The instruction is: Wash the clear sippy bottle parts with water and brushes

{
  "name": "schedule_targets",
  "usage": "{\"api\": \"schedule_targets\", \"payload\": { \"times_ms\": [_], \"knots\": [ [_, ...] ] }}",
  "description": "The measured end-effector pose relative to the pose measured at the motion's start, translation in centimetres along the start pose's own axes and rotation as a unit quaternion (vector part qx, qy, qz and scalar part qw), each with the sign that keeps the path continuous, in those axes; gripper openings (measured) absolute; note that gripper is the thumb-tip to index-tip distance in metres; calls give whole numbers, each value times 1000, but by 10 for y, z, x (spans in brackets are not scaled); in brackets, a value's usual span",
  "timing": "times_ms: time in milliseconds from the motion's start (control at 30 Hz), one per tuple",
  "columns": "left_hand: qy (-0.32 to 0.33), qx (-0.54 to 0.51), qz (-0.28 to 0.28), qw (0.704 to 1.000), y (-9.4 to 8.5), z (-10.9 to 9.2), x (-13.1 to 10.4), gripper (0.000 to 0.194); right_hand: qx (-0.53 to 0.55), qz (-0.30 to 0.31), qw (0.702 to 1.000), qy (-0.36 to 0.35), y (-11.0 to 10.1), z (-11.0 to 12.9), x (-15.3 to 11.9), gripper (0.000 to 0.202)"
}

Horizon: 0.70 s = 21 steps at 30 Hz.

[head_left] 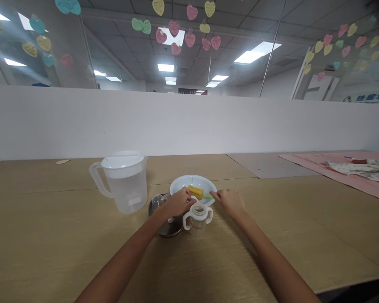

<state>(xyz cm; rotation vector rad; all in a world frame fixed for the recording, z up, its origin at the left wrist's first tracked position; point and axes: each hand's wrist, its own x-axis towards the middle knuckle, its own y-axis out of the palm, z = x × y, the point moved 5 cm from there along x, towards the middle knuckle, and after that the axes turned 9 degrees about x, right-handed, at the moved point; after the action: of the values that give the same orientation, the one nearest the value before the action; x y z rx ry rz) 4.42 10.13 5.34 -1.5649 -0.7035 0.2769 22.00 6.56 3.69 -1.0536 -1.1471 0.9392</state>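
A yellow sponge-like brush head (196,192) with a green handle (208,196) is held over a white bowl (193,178). My right hand (230,202) pinches the end of the green handle. My left hand (178,203) is closed at the left of the yellow head, its fingers near a small white ring-like part; what exactly they grip is partly hidden. Just in front of the bowl stands a clear bottle (197,223) with a white collar and two handles, its top open. Under my left wrist lies a round metal tray (169,229) with a clear cap (158,201) on it.
A lidded translucent pitcher (128,185) with liquid stands left of the tray. At the far right, a pink cloth (318,162) bears crumpled fabric (360,169). A low white wall (177,126) runs behind the table. A flat, pale piece (63,161) lies at back left.
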Motion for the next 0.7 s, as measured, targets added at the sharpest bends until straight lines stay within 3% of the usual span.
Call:
{"api": "schedule_targets", "payload": {
  "times_ms": [167, 367, 533, 700],
  "knots": [
    [-12, -44, -42, 998, -1, 1, 1, 32, 6, -7, 1000, 6, 0, -1, 0, 58],
    [-94, -95, -144, 980, -16, 13, 5, 26, 60, -50, 996, 49, -4, -7, -1, 58],
    [-136, -175, -256, 941, -39, 26, 1, 20, 121, -135, 982, 54, -7, -9, -2, 62],
    [-164, -328, -303, 880, -48, 29, -1, 22, 192, -176, 965, -14, -7, 1, -5, 62]
  ]
}}
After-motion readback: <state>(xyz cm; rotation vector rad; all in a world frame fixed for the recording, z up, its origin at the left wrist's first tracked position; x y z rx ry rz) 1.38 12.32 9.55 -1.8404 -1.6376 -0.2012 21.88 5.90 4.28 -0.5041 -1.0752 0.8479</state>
